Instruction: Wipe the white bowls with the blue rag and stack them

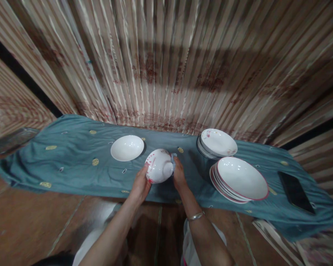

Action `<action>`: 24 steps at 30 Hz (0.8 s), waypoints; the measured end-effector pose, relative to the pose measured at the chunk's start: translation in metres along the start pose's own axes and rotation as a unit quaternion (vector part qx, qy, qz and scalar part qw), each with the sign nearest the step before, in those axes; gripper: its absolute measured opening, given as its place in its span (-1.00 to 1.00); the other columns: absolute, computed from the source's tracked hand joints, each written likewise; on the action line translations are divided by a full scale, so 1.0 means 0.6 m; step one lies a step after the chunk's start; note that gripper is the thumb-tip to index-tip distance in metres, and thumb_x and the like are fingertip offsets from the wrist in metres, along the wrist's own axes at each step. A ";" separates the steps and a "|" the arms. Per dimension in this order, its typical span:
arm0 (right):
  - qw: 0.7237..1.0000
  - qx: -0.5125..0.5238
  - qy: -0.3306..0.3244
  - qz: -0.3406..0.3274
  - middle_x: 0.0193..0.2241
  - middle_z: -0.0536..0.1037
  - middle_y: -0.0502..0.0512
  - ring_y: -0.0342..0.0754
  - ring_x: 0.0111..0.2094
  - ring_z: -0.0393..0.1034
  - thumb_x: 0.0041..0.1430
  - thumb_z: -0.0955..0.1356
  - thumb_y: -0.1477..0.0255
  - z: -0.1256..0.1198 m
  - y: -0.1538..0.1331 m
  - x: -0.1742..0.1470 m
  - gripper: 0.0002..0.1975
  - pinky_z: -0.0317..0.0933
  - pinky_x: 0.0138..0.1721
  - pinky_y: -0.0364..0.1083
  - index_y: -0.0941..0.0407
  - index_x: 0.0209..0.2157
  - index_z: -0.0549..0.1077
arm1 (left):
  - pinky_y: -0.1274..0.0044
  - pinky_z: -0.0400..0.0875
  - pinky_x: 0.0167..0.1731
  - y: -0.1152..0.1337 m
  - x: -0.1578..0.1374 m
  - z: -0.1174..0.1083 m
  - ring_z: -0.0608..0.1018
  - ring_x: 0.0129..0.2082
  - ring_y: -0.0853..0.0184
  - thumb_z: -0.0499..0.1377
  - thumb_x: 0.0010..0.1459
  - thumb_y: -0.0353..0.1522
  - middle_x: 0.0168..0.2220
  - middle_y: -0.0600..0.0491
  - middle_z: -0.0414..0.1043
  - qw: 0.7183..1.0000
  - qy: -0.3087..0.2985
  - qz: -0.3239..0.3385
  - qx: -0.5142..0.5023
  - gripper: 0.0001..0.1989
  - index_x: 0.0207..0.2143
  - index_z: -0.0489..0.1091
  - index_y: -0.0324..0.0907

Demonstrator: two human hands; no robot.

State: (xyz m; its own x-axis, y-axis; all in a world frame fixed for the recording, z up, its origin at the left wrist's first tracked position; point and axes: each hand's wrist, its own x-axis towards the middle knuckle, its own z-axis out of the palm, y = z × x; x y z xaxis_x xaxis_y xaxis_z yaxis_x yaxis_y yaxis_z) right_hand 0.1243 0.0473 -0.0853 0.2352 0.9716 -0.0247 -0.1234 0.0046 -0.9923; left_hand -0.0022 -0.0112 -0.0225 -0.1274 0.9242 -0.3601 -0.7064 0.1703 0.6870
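Note:
A white bowl with red flower marks point(158, 168) is tipped on its side above the cloth, its foot ring turned to the right. My left hand point(141, 184) grips its rim from the lower left. At its right side, my right hand point(179, 170) has its fingers closed on a small blue-grey cloth point(173, 162), which touches the bowl near its base. Just left of the held bowl, a plain white bowl point(127, 148) rests by itself on the table.
On the right stand a stack of flowered plates point(218, 142) and a stack of red-rimmed bowls point(242, 179). A black phone-like slab point(295, 192) lies farther right. The table wears a green cloth with yellow pineapples point(80, 173); pleated curtains point(166, 74) hang behind it.

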 end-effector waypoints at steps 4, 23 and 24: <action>0.999 0.003 0.015 0.037 -0.17 0.62 0.13 0.04 -0.08 0.46 0.15 0.23 0.10 -0.001 -0.017 -0.001 -0.52 0.28 0.05 0.04 0.15 -0.14 0.54 | 0.41 0.49 -0.09 -0.002 0.002 -0.002 0.58 -0.06 0.12 0.35 0.00 -0.20 -0.22 -0.12 0.62 1.000 -0.003 -0.012 -0.003 -0.65 -0.24 0.54 -0.28; 0.990 -0.135 0.025 -0.020 0.03 0.53 0.23 0.10 0.11 0.35 0.11 0.22 -0.05 -0.031 -0.019 0.025 -0.35 0.12 0.21 0.10 0.16 -0.02 0.49 | 0.38 0.51 -0.16 -0.010 0.010 -0.012 0.62 -0.19 0.09 0.42 -0.15 -0.30 -0.42 -0.14 0.60 1.000 -0.016 -0.025 -0.004 -0.70 -0.39 0.52 -0.33; 0.990 -0.138 0.022 -0.029 0.01 0.55 0.22 0.10 0.11 0.36 0.12 0.22 -0.06 -0.032 -0.021 0.026 -0.35 0.12 0.20 0.10 0.15 -0.02 0.49 | 0.38 0.51 -0.16 -0.009 0.007 -0.009 0.62 -0.19 0.09 0.43 -0.17 -0.29 -0.41 -0.14 0.60 1.000 -0.018 -0.019 -0.002 -0.68 -0.39 0.52 -0.32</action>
State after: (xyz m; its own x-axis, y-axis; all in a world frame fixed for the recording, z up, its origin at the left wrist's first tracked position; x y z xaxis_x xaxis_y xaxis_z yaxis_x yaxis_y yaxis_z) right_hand 0.1478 0.0582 -0.0753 0.2758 0.9606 0.0345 0.1587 -0.0101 -0.9873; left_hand -0.0027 -0.0099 -0.0314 -0.0754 0.9288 -0.3629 -0.7128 0.2043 0.6709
